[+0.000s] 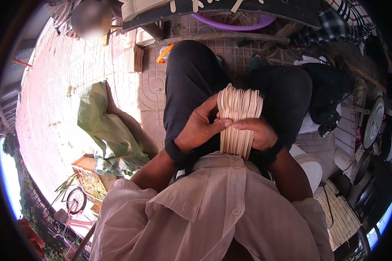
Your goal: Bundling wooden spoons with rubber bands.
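A thick bundle of thin, pale wooden sticks [239, 106] stands on edge in front of my shirt, above my lap. The sticks have wider, rounded far ends and narrower near ends. My left hand [200, 124] grips the bundle's left side, its thumb lying across the face turned to me. From the right, my right hand [259, 132] wraps round it, thumb pointing left and almost meeting the other thumb. The fingers behind the bundle are mostly hidden.
Ahead, a dark bench [274, 13] bears loose sticks, with a purple basin [235, 27] of sticks beneath it. Stacked sticks [134, 58] stand on the paving. Green sheeting [111, 130] lies left; a white bucket [307, 167] sits right. Another person is at far left.
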The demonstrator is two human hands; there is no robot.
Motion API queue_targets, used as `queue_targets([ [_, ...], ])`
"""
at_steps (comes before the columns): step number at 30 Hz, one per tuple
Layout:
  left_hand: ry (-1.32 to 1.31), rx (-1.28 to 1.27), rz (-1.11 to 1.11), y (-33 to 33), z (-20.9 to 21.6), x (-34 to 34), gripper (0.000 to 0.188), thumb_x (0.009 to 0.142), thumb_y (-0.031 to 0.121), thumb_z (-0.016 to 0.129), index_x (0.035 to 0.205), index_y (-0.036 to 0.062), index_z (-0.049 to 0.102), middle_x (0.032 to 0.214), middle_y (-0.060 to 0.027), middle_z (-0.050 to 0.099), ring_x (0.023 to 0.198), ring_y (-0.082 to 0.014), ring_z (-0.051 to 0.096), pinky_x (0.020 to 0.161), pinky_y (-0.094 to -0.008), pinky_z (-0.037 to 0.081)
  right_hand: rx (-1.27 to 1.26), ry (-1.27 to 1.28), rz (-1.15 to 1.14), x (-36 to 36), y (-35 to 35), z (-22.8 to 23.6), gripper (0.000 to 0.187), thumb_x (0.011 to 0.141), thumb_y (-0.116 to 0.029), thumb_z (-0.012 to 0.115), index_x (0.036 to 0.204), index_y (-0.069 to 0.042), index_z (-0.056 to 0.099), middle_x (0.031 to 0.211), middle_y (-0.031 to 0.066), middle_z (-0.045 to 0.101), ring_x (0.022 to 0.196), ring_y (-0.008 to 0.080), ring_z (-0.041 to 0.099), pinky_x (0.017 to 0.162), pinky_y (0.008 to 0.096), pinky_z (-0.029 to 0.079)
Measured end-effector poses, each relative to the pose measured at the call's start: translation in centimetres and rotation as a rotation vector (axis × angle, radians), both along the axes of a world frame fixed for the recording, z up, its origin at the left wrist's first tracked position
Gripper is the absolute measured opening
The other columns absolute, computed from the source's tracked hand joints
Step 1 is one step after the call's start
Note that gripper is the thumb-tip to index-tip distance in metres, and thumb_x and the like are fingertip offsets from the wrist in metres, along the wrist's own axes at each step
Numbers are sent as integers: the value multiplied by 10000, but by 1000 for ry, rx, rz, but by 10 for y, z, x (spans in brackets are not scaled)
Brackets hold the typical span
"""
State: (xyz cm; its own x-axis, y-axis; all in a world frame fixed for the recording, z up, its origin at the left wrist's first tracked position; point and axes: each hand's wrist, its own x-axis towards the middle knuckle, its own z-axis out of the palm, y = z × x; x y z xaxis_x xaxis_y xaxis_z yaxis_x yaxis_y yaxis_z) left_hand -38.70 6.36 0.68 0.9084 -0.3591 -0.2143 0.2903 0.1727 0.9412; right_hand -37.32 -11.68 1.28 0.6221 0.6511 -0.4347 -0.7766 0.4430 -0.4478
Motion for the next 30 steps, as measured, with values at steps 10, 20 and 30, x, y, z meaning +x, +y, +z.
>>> queue_targets([
  [10, 112, -60, -105, 4, 6, -11, 702, 759, -31, 652, 1359, 41, 296, 1098, -6, 486, 1047, -83, 437, 929, -247, 359, 123, 117, -32, -2, 0, -14, 412, 809, -35, 487, 1214, 38, 447, 1106, 173, 578, 994, 244, 585, 845, 346, 489],
  [20, 299, -262, -95, -4, 0, -14, 508, 763, -64, 635, 1214, 53, 433, 932, 60, 443, 917, -48, 446, 832, -214, 395, 104, 151, -28, -6, -2, -23, 419, 807, -63, 496, 1210, 42, 447, 1101, 173, 575, 959, 242, 593, 824, 345, 500],
  [30, 348, -152, -33, -5, -10, -22, 430, 778, -44, 631, 1164, 24, 452, 933, 33, 479, 899, -57, 479, 821, -216, 413, 104, 144, -53, -4, -1, -25, 378, 816, -67, 489, 1174, 52, 469, 1056, 171, 589, 939, 250, 604, 816, 350, 506],
])
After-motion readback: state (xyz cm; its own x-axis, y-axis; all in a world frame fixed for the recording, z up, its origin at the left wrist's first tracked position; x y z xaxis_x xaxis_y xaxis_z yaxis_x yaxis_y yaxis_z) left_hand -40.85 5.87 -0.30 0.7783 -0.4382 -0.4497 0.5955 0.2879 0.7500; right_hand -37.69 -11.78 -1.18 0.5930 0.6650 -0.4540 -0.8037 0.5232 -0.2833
